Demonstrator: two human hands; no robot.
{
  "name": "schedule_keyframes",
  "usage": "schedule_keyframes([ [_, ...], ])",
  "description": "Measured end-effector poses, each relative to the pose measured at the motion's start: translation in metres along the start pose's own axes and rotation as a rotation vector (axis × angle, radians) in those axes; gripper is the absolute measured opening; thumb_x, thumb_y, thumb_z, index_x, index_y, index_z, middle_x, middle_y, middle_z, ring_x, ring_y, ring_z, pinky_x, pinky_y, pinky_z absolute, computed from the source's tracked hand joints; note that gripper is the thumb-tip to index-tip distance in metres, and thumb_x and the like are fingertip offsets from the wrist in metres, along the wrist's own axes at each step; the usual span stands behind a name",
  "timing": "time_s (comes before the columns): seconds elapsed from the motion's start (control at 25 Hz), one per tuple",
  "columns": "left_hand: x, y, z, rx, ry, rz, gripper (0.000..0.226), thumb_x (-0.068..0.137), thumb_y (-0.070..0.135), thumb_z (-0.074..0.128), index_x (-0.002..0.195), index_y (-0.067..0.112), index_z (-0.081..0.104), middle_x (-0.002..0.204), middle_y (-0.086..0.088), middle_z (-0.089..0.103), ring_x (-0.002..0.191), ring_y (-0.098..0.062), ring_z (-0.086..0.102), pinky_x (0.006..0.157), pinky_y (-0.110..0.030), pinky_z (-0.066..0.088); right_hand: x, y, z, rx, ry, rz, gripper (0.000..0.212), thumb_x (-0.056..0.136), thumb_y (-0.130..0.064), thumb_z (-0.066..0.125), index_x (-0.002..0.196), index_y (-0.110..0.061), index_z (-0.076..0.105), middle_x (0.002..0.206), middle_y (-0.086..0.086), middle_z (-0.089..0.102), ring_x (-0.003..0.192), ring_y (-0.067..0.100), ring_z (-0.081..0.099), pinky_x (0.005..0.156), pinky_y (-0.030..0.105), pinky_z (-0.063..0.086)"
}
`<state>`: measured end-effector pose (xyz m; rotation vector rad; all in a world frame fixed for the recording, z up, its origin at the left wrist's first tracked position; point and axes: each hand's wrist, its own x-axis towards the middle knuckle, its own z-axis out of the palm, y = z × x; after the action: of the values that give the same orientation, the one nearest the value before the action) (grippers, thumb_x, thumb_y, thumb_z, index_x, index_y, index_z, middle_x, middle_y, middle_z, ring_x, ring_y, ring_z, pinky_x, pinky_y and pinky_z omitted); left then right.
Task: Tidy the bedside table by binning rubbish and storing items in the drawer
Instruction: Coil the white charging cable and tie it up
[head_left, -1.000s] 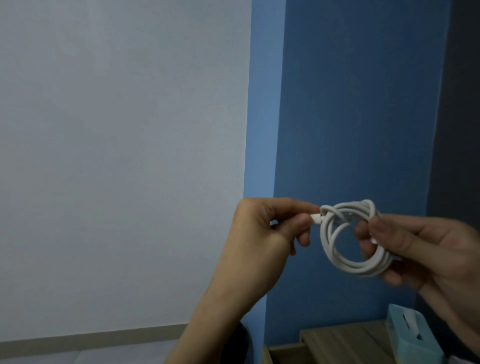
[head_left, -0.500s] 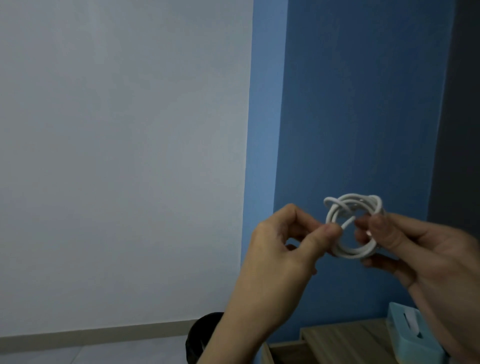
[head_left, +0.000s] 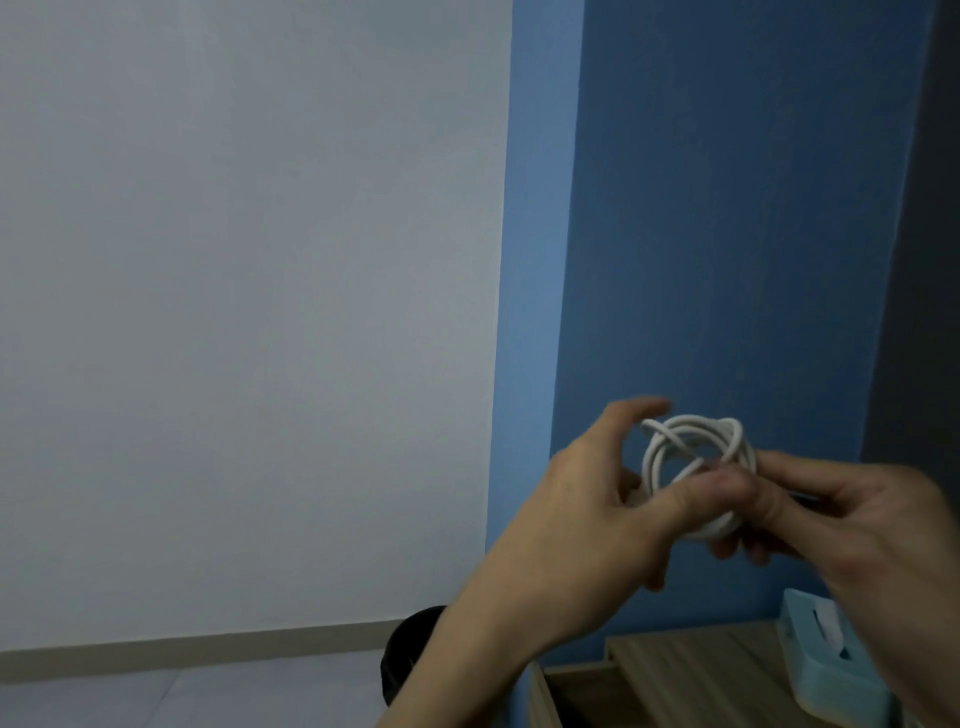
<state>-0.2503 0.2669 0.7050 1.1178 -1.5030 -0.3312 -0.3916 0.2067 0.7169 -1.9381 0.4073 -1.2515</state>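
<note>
Above the bedside table (head_left: 691, 670), the left hand (head_left: 587, 509) and right hand (head_left: 852, 519) are pinching the coiled white cable (head_left: 691, 441), fingers narrowed, probably securing it compactly for the drawer (head_left: 545, 696).

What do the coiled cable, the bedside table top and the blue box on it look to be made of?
White cable: smooth matt plastic or rubber sheath, bending in soft loops. Bedside table: pale wood or wood-look laminate, with straight grain lines. Tissue box: likely light blue moulded plastic, rounded edges, dull sheen.
</note>
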Motion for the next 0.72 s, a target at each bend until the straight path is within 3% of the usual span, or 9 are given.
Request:
schedule_keyframes([
  [0.12,0.006,-0.006,0.001,-0.047,0.045,0.028,0.025,0.092,0.036,0.056,0.095,0.011,0.059,0.043,0.008,0.039,0.037,-0.004,0.032,0.041,-0.019,0.028,0.0,0.001,-0.002,0.006,-0.034,0.004,0.057,0.039,-0.08,0.064,0.072,-0.035,0.077,0.057,0.013,0.068,0.038,0.006,0.05,0.044,0.012,0.044],
  [0.28,0.009,-0.014,0.006,0.012,0.126,0.055,0.031,0.096,0.028,0.049,0.08,0.002,0.052,0.058,0.002,0.048,0.048,-0.005,0.039,0.047,-0.019,0.035,0.001,0.004,-0.004,0.046,-0.099,0.065,0.058,0.03,-0.082,0.066,0.071,-0.042,0.076,0.05,0.012,0.065,0.038,0.005,0.052,0.045,0.011,0.047],
  [0.4,0.008,-0.019,0.008,0.096,0.184,0.108,0.03,0.094,0.03,0.05,0.076,0.006,0.049,0.06,0.005,0.047,0.055,-0.007,0.04,0.053,-0.027,0.036,0.003,0.005,-0.005,-0.033,-0.08,0.054,0.061,0.028,-0.085,0.063,0.066,-0.039,0.076,0.042,0.009,0.06,0.032,0.003,0.044,0.039,0.01,0.04],
  [0.56,0.004,-0.027,0.007,0.221,0.247,0.185,0.026,0.094,0.028,0.052,0.073,0.015,0.046,0.052,0.01,0.039,0.051,-0.007,0.034,0.05,-0.021,0.028,0.002,0.007,-0.01,-0.063,-0.057,0.09,0.067,0.019,-0.085,0.063,0.061,-0.035,0.076,0.048,0.01,0.064,0.03,0.002,0.042,0.034,0.009,0.034],
  [0.72,0.001,-0.034,0.009,0.397,0.283,0.263,0.021,0.091,0.042,0.044,0.076,0.027,0.041,0.052,0.011,0.039,0.05,-0.008,0.036,0.049,-0.019,0.028,-0.002,0.01,-0.011,-0.06,-0.083,0.102,0.074,0.021,-0.086,0.063,0.068,-0.03,0.076,0.051,0.011,0.065,0.03,0.003,0.045,0.034,0.008,0.035],
])
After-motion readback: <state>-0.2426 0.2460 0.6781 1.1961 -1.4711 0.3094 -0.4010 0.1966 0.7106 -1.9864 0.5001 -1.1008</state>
